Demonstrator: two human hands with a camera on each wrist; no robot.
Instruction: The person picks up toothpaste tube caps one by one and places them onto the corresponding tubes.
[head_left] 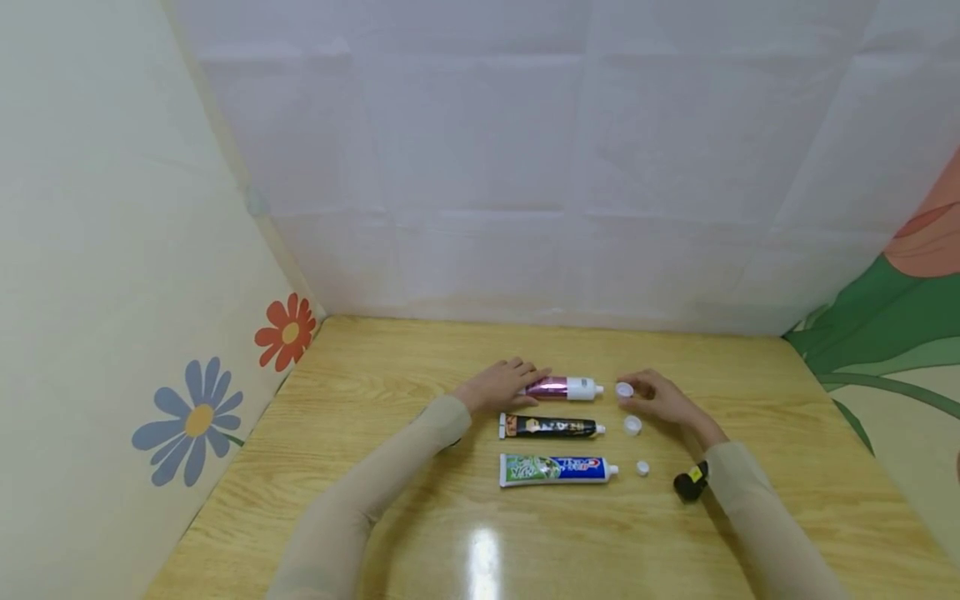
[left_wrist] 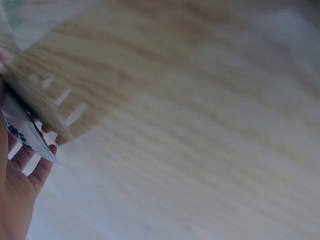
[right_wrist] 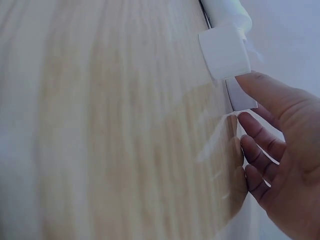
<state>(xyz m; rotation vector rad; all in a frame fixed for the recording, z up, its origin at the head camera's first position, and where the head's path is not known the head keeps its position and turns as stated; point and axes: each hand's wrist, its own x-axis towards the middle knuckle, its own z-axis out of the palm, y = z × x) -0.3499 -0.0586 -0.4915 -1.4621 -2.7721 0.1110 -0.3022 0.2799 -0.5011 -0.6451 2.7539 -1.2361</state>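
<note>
My left hand [head_left: 501,386] holds the crimped left end of a purple-and-white toothpaste tube [head_left: 557,387], its fingers lying over it. The tube lies flat, its bare nozzle pointing right. In the left wrist view, the fingers [left_wrist: 42,172] show beside the tube's pale end [left_wrist: 30,137]. To the right of that nozzle, my right hand [head_left: 660,397] pinches a white cap [head_left: 624,389] between thumb and fingers, at the tabletop. In the right wrist view this cap [right_wrist: 241,95] is partly behind a nearer white cap [right_wrist: 225,52].
Below lie a black toothpaste tube [head_left: 553,427] and a green-and-blue toothpaste tube [head_left: 557,470], both uncapped. A white cap [head_left: 632,425] and a smaller white cap [head_left: 642,468] rest right of their nozzles. A black device [head_left: 690,483] with a yellow label sits at the right wrist. Walls border the wooden table [head_left: 405,350].
</note>
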